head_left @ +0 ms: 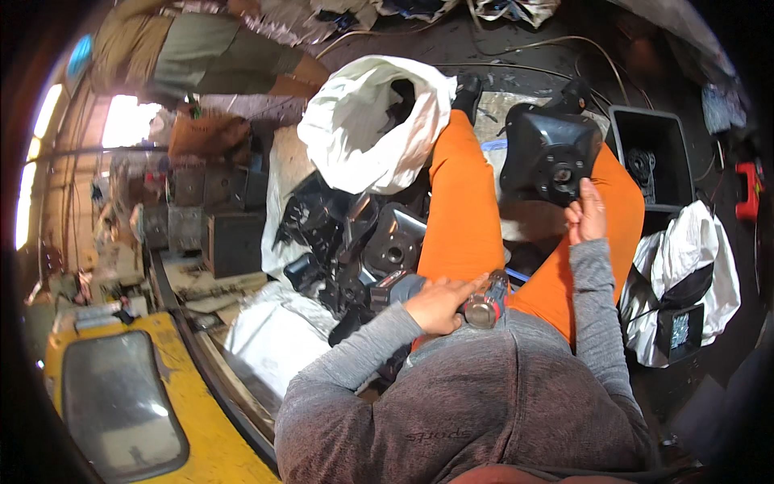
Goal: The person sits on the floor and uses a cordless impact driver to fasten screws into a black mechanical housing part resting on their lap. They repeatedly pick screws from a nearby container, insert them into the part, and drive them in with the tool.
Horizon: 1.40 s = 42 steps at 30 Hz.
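My left hand (438,307) is closed round the handle of a cordless drill (483,311), which lies across my lap with its battery end to the left. A black, square-flanged plastic housing (534,155) with a round, bolt-holed hub rests against my right thigh. At the hub's near edge, my right hand (590,214) has its index fingertip on the housing and its other fingers curled. Whether a small piece sits in those fingers is hidden. Left of my left leg, similar black housings (395,246) lie heaped together.
An open white sack (371,129) stands beyond my left knee. To the right are a grey bin (685,157) with a part inside, a white bag (717,266) and a red case (748,191). Cables cross the floor ahead. A yellow panel (189,403) stands at lower left; another person (218,56) is at upper left.
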Motion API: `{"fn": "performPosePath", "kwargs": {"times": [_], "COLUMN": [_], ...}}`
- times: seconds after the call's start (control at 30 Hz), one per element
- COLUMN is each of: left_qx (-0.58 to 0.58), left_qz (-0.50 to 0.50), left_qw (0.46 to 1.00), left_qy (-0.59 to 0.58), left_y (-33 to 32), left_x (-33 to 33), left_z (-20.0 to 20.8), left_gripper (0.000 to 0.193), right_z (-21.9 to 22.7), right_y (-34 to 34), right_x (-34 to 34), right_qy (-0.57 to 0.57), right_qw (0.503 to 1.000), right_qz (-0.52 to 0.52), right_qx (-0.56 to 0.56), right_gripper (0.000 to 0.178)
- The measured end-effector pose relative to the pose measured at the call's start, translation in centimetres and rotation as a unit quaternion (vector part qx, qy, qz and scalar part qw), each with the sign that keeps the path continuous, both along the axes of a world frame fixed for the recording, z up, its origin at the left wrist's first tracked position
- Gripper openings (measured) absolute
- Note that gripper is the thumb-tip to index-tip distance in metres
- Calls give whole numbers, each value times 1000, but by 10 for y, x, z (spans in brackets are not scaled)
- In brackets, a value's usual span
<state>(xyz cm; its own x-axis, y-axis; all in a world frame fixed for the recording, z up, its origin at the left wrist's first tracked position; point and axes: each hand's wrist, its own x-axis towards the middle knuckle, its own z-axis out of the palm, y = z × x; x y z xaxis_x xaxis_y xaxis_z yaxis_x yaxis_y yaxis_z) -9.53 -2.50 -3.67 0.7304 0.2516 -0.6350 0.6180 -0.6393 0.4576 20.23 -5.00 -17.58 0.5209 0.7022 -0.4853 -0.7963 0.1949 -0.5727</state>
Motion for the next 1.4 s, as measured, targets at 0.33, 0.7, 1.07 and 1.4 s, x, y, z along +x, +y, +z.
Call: {"fn": "performPosePath", "kwargs": {"times": [0.33, 0.7, 1.07, 1.4], "left_qx": [-56, -25, 233, 310], "left_qz": [543, 720, 419, 306], "left_qw": [670, 647, 850, 900], "left_qy": [-503, -251, -217, 29], "left_y": [53, 124, 329, 507], "left_x": [-2, -162, -32, 10], "left_z": [55, -121, -96, -332], "left_gripper": [32, 38, 42, 56], "right_z": [111, 55, 12, 4], "right_y": [13, -24, -81, -77], "right_x": [-78, -17, 74, 72], "right_qy": [-63, 147, 207, 230], "right_qw": [917, 976, 965, 921], "right_qz": [380, 159, 59, 155], "right_qx": [103, 40, 151, 274], "right_gripper": [34, 50, 50, 47]}}
